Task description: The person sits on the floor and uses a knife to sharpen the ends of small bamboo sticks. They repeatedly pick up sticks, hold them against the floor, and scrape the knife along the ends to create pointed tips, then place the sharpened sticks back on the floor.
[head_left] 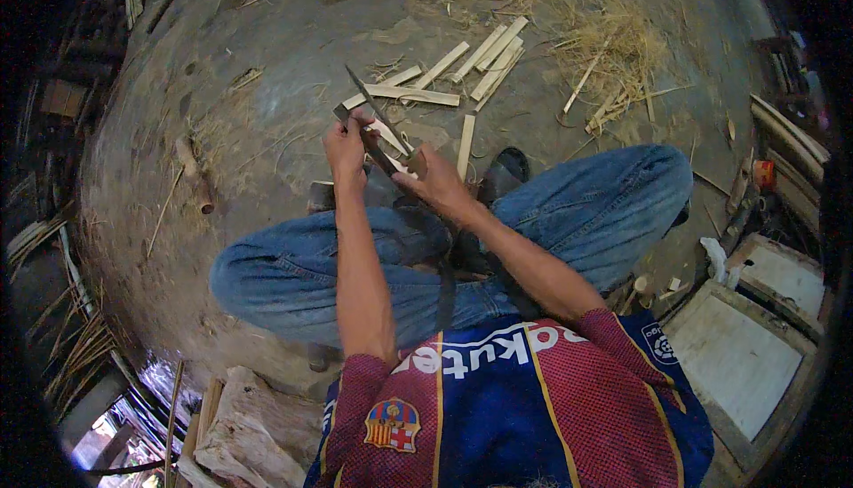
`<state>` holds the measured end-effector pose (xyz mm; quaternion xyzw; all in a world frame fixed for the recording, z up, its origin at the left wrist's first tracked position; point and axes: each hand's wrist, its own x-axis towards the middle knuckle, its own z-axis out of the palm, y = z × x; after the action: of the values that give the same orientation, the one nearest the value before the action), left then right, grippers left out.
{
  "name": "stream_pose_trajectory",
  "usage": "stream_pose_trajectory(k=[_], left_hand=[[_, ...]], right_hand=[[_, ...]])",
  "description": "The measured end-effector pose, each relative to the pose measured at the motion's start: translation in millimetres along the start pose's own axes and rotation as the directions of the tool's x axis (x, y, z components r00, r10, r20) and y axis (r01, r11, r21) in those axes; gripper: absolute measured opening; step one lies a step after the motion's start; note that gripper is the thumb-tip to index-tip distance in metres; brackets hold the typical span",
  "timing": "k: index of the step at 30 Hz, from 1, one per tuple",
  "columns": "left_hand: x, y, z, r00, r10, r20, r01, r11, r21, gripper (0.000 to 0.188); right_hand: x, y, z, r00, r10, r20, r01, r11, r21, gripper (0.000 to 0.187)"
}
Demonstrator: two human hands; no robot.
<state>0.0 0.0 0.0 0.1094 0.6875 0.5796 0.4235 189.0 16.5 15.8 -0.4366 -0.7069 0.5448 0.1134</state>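
Observation:
My left hand (346,150) is closed around the upper end of a short, dark brown split piece of wood or bamboo (378,152), which slants down toward my right thumb. My right hand (435,181) grips a knife (369,100); its long narrow blade points up and to the left, crossing just above the piece. Its handle is mostly hidden in my fingers. Pale flat strips (418,94) lie on the ground just beyond both hands. One upright strip (466,146) lies close to the right of my right hand.
More pale strips (489,52) lie ahead, with a heap of thin shavings (622,52) to the right. A short round stick (194,177) lies at left. My crossed legs in jeans (586,204) frame the work. Framed panels (733,355) stand at lower right, a pale sack (253,430) at lower left.

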Motion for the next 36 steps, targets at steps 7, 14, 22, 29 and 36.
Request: stream_pose_trajectory(k=[7, 14, 22, 29, 36], left_hand=[[-6.9, 13.6, 4.4, 0.914, 0.364, -0.179, -0.331, 0.925, 0.187, 0.031], [4.9, 4.6, -1.5, 0.877, 0.405, -0.258, -0.363, 0.911, 0.197, 0.031], [2.4, 6.6, 8.5, 0.863, 0.406, -0.301, -0.342, 0.907, 0.244, 0.027], [-10.0, 19.2, 4.7, 0.866, 0.414, -0.281, -0.335, 0.897, 0.287, 0.018], [-11.8, 25.0, -4.2, 0.908, 0.355, -0.223, -0.314, 0.928, 0.199, 0.027]], right_hand=[[79.2, 67.7, -35.4, 0.963, -0.147, -0.227, 0.017, 0.871, -0.491, 0.039], [126.7, 86.1, -43.9, 0.976, -0.074, -0.205, -0.042, 0.859, -0.510, 0.036], [95.0, 129.8, -16.8, 0.987, -0.096, -0.127, 0.009, 0.831, -0.556, 0.034], [78.1, 121.1, -6.5, 0.993, -0.102, -0.061, 0.057, 0.859, -0.509, 0.038], [81.6, 144.9, -7.3, 0.968, -0.251, -0.003, 0.224, 0.867, -0.446, 0.033]])
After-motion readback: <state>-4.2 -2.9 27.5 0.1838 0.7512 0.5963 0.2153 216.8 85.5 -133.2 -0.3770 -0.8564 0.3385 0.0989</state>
